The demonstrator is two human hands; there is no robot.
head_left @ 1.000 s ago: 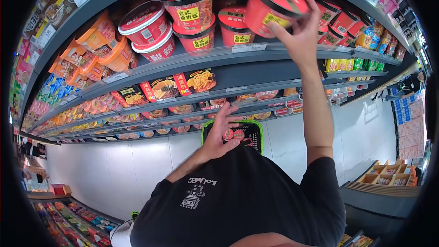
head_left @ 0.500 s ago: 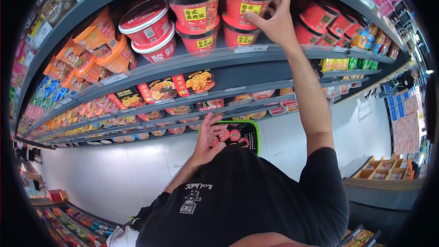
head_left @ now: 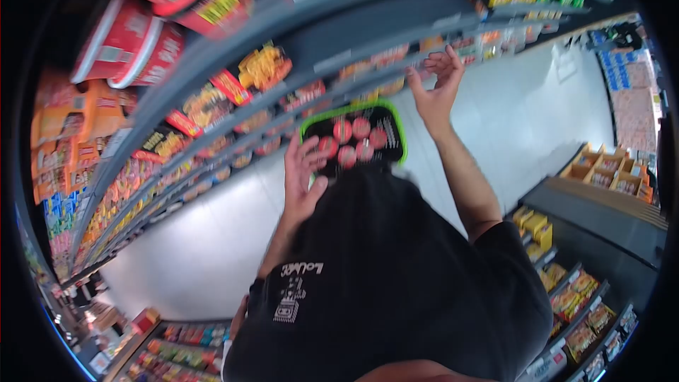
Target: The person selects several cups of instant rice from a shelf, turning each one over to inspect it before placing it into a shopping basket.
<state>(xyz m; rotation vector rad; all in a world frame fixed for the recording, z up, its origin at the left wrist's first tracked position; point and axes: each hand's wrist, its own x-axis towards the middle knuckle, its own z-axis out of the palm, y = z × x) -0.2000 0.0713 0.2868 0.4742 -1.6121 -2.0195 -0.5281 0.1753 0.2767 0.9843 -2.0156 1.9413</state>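
My left hand [head_left: 303, 178] is held up in front of my body with its fingers apart, and nothing is in it. In the view it overlaps the left edge of a black basket with a green rim [head_left: 402, 143]. Several small round red-topped packages [head_left: 361, 127] lie inside that basket. To the right of the basket, my right hand [head_left: 437, 88] is raised with fingers spread and slightly curled, holding nothing. It is apart from the shelves, in front of their lower tiers.
Stacked red tubs with yellow labels [head_left: 216, 10] and red-and-white tubs [head_left: 120, 46] stand on the upper shelf. Boxed noodles [head_left: 263, 67] are lower down. Pale floor [head_left: 509, 120] runs alongside. A wooden divided display [head_left: 608, 170] stands at the right, above snack shelves [head_left: 576, 293].
My right hand has come away from the red tubs on the upper shelf and moved down, empty. My view has turned and dropped, so more of the basket shows. My left hand stays open.
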